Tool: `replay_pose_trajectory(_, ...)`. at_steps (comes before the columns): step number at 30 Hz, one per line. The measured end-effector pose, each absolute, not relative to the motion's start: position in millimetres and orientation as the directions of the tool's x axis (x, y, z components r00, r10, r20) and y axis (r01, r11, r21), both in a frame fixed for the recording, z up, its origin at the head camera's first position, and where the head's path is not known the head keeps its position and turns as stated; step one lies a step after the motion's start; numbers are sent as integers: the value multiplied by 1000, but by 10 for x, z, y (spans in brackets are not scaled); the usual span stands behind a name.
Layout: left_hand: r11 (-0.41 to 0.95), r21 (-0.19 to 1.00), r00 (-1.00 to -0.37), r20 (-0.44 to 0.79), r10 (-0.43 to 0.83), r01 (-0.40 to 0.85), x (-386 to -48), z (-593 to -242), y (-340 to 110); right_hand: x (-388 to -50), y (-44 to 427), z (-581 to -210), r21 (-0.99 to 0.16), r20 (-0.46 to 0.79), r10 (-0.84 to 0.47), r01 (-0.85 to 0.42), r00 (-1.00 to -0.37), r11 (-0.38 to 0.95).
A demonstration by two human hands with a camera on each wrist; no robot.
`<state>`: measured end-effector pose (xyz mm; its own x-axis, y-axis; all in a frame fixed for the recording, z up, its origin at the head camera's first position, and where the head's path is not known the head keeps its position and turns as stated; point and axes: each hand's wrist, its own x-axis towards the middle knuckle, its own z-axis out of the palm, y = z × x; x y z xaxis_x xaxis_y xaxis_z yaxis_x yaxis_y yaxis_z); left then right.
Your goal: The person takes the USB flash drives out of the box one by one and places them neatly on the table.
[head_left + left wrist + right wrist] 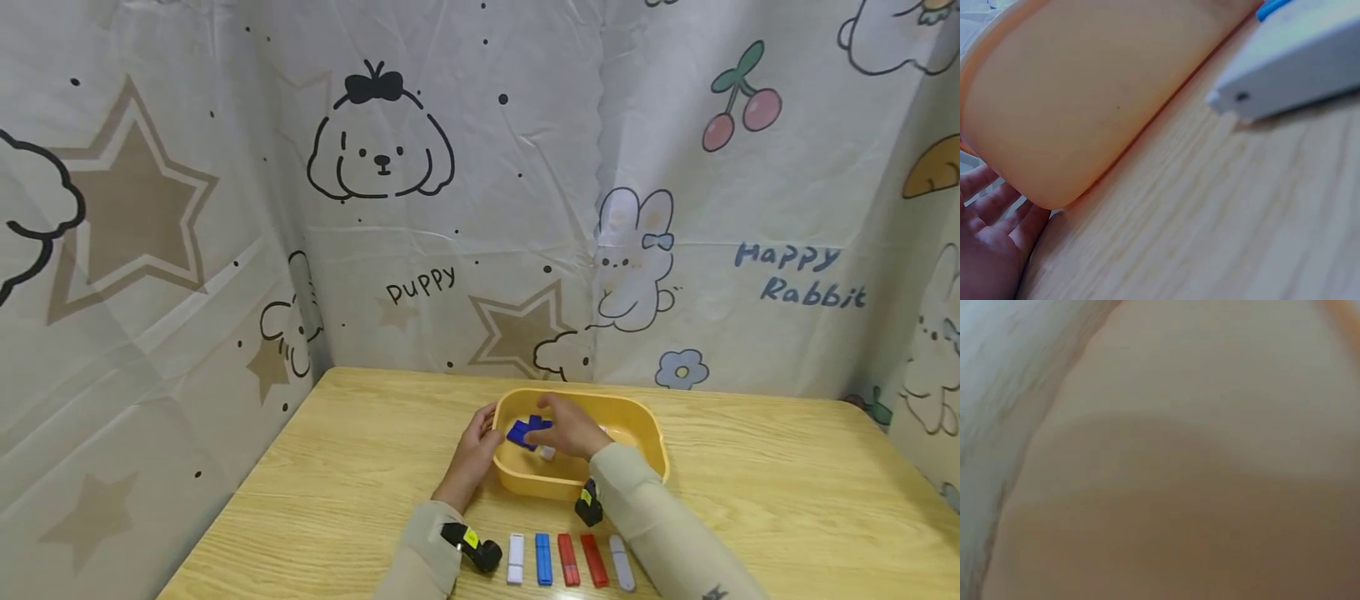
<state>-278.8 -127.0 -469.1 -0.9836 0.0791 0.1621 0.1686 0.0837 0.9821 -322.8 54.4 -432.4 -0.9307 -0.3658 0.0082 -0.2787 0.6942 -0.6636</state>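
A yellow plastic basin (630, 412) stands on the table, with several dark blue pieces (521, 434) and a small white piece (547, 453) inside. My left hand (474, 446) touches the basin's left side; in the left wrist view, its fingers (997, 200) lie fairly straight against the outer wall. Over the blue pieces, my right hand (573, 427) reaches into the basin, index finger and thumb apart. Whether a fingertip touches a piece is hard to tell. The right wrist view is too blurred to show that hand's work.
In front of the basin lies a row of small flat bars: a white one (515, 558), a blue one (543, 559), two red ones (568, 559) and a rounded white one (622, 562). Patterned cloth (465, 208) hangs behind and beside the wooden table (360, 467).
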Motion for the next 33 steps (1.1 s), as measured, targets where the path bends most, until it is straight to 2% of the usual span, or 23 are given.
replay_pose_trajectory(5, 94, 980, -983, 170, 72, 177, -2785, -4669, -1243, -3303, 568, -4390, -664, 37, -345, -281, -938, 693)
replay_pose_trajectory(10, 117, 979, -986, 162, 44, 166, -2768, -4636, -1253, -3369, 556, -4431, -618, 71, -341, -310, -937, 723)
replay_pose_trajectory(21, 108, 981, -987, 157, 37, 160, -2751, -4662, -1256, -3405, 534, -4489, -526, 33, -343, -308, -939, 793)
replay_pose_trajectory(33, 99, 980, -985, 168, 52, 172, -2768, -4695, -1244, -3378, 536, -4510, -495, 10, -365, -322, -931, 807)
